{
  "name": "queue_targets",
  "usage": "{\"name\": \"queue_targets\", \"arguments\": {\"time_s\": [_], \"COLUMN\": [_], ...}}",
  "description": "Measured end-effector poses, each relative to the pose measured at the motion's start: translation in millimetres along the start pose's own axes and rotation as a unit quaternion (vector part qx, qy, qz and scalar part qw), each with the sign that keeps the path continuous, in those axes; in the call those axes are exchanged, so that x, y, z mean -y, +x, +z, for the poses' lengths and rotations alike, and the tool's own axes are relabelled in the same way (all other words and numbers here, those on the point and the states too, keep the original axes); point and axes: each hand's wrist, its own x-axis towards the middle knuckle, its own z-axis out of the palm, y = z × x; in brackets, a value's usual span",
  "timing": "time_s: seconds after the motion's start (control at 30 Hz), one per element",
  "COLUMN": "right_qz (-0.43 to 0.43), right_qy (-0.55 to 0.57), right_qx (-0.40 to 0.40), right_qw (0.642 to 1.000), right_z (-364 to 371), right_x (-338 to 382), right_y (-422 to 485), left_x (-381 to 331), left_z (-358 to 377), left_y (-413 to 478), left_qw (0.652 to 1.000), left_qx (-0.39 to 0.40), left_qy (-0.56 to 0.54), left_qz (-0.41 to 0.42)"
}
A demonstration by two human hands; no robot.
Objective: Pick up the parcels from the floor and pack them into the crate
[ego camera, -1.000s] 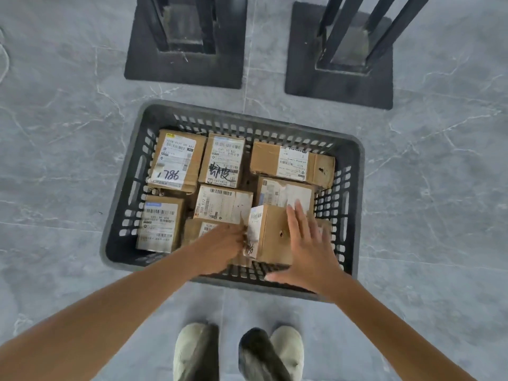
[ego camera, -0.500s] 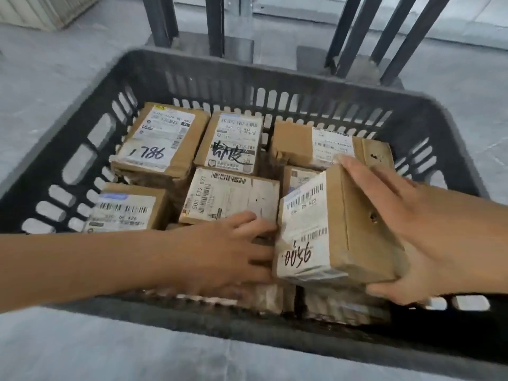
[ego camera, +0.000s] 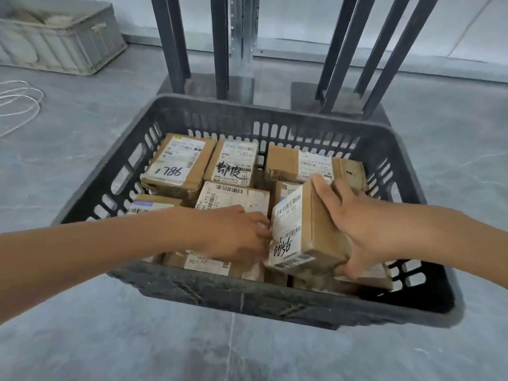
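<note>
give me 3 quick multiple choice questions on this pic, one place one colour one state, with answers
1. Where is the 786 parcel? A) on the floor B) far-left in the crate C) in a hand
2. The crate's colour? A) black B) blue C) red
3. The right hand: A) hangs idle B) presses the floor C) grips a tilted parcel
Answers: 1 B, it lies by the crate's far-left corner. 2 A, its walls are black. 3 C, it wraps a parcel held aslant above the others.
</note>
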Motion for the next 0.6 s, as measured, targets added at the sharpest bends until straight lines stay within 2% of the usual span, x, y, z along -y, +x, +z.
{"name": "queue_targets", "arguments": {"time_s": [0.07, 0.17, 0.3, 0.37, 0.53, 0.6], "right_qz": [-0.004, -0.020, -0.036, -0.045, -0.057, -0.093], "right_qy": [-0.010, -0.044, -0.083, -0.060, 0.077, 0.054], "right_qx": [0.009, 0.017, 0.017, 0.009, -0.114, -0.182], "right_qw": [1.000, 0.999, 0.996, 0.997, 0.989, 0.977], "right_z": [-6.6, -13.9, -14.3, -10.4, 8.7, 15.8], "right_x": [1.8, 3.5, 1.3, 1.6, 12.9, 19.3], "right_y": [0.2, -1.3, 0.3, 2.9, -3.1, -9.0], "left_x": [-8.2, -21.1, -27.4, -31.9, -36.3, -35.4], "left_z": [-11.9, -23.4, -16.6, -13.9, -18.5, -22.5], "left_y": [10.4, 19.8, 18.0, 17.1, 10.8, 5.1], "left_qw": [0.998, 0.992, 0.992, 0.991, 0.992, 0.993], "left_qx": [-0.001, -0.020, -0.052, -0.044, -0.033, -0.006], "left_qy": [-0.048, -0.030, 0.041, 0.067, 0.102, 0.112], "left_qz": [-0.052, -0.120, -0.107, -0.107, -0.068, -0.047]}}
